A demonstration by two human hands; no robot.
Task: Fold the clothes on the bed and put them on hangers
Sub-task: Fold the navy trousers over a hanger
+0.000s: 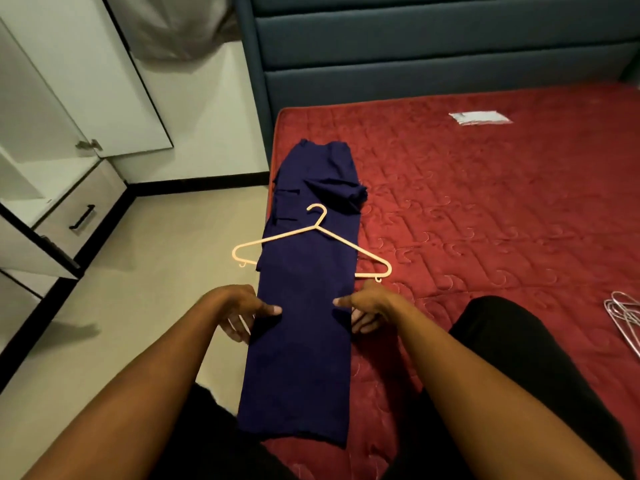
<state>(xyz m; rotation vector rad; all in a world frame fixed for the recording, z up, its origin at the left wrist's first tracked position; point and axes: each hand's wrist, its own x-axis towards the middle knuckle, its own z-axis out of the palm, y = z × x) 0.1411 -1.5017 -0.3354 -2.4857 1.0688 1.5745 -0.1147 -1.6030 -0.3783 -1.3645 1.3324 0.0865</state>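
Navy garment lies folded into a long strip near the left edge of the red mattress, its long axis running from the person toward the headboard. A pale hanger crosses it, hook toward the headboard. Left hand and right hand pinch its side edges, thumbs on top. The mattress's white label is unreadable.

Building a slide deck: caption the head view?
Left hand and right hand pinch a folded navy garment threaded through a white hanger on a red mattress.
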